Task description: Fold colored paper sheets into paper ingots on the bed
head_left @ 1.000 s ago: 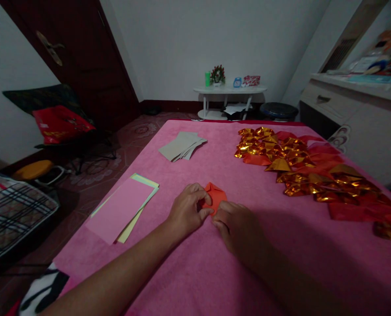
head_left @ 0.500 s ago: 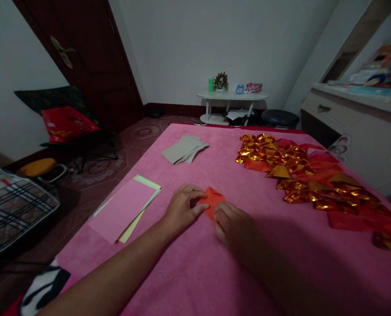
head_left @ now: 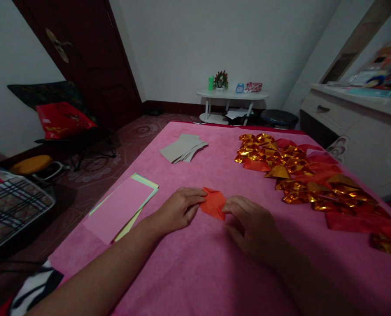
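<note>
A small piece of folded orange paper (head_left: 212, 203) lies on the pink cloth, with creased flaps along its upper edge and lower right side. My left hand (head_left: 179, 210) holds its left corner down with the fingertips, the thumb tucked lower. At the right edge, the bent fingers of my right hand (head_left: 248, 226) grip the paper's folded side, and the thumb sits below them. Part of that edge is hidden by the fingers.
Pink, green and yellow paper sheets (head_left: 119, 208) lie left of my left hand. Farther back is a fanned stack of grey paper (head_left: 182, 148). Gold and red folded foil pieces (head_left: 290, 164) spread over the right side. Pink cloth (head_left: 169, 272) covers the table.
My right hand has shifted right and its fingers have opened out somewhat, uncovering more of the orange paper. The paper has turned slightly, and my left hand has moved a little left.
</note>
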A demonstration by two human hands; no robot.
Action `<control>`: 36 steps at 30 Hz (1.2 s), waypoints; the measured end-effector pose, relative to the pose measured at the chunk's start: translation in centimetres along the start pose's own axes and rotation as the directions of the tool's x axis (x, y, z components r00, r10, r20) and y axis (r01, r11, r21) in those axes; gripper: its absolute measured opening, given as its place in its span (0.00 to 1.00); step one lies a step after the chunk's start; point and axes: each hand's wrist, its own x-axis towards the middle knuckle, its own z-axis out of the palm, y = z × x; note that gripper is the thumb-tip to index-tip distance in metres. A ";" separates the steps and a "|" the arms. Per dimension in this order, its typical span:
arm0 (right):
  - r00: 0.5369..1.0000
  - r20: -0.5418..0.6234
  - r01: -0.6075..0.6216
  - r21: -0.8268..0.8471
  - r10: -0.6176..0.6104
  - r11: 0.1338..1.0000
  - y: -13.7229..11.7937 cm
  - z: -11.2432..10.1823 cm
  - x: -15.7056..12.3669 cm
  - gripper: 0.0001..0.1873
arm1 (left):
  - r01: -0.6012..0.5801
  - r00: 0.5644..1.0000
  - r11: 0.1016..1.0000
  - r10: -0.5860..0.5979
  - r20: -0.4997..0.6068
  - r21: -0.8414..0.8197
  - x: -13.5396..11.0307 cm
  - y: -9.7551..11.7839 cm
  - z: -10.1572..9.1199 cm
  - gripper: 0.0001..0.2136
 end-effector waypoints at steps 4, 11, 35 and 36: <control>0.997 0.069 -0.018 -0.083 0.023 0.996 -0.7 1.1 0.2 0.08 | 0.009 0.999 1.000 -0.008 -0.032 0.029 0.1 0.3 0.0 0.17; 0.995 0.089 -0.020 -0.281 0.047 0.960 -0.5 1.6 0.6 0.08 | 0.012 1.000 1.000 -0.012 -0.021 0.026 0.6 1.1 -0.5 0.17; 0.995 -0.053 -0.081 -0.010 0.080 0.997 2.6 0.6 0.1 0.11 | -0.153 0.988 0.979 0.151 0.025 0.134 2.1 1.3 0.0 0.09; 0.995 -0.057 -0.085 -0.017 0.084 0.996 2.6 0.6 0.1 0.11 | -0.144 0.989 0.980 0.145 0.005 0.134 2.1 1.2 0.0 0.09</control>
